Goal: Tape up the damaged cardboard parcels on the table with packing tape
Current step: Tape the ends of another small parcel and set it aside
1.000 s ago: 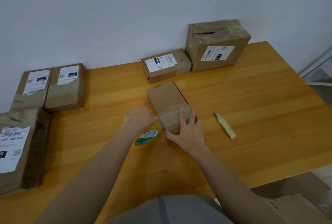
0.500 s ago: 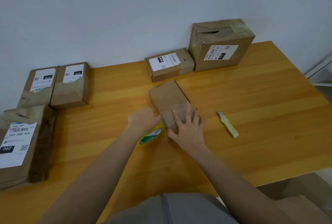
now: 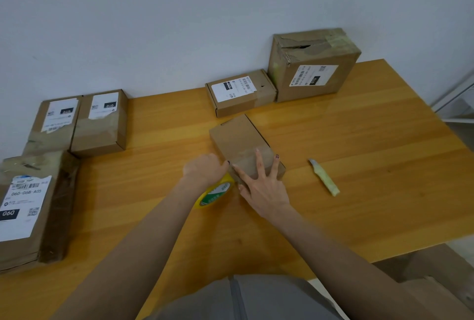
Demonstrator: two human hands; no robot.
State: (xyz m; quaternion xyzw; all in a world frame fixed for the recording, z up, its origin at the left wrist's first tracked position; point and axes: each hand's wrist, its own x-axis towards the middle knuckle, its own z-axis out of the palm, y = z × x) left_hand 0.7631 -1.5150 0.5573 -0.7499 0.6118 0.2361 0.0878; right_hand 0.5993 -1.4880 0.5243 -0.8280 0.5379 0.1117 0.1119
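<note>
Brown and unlabelled, the small plain parcel lies flat at the middle of the desk, its long side running away from the person and a little to the left. A glossy strip of tape crosses its top near the close end. The right hand rests on that end with straight, spread fingers pressed flat on the taped cardboard and the thumb at the near corner. The left hand is curled at the parcel's left edge, gripping the yellow tape roll. The roll sticks out below the knuckles with its green and white label turned up, just beside the parcel's near left corner.

To the right of the parcel, apart from it, a pale green utility knife lies on the wood with its blade end pointing away. At the back against the wall sit a flat labelled box and, touching its right side, a tall box with a torn top and a white label on its front. On the left a pair of labelled boxes lie side by side, and nearer the person is a large parcel marked 060, its right side dark and glossy. More cardboard shows below the desk edge at lower right
</note>
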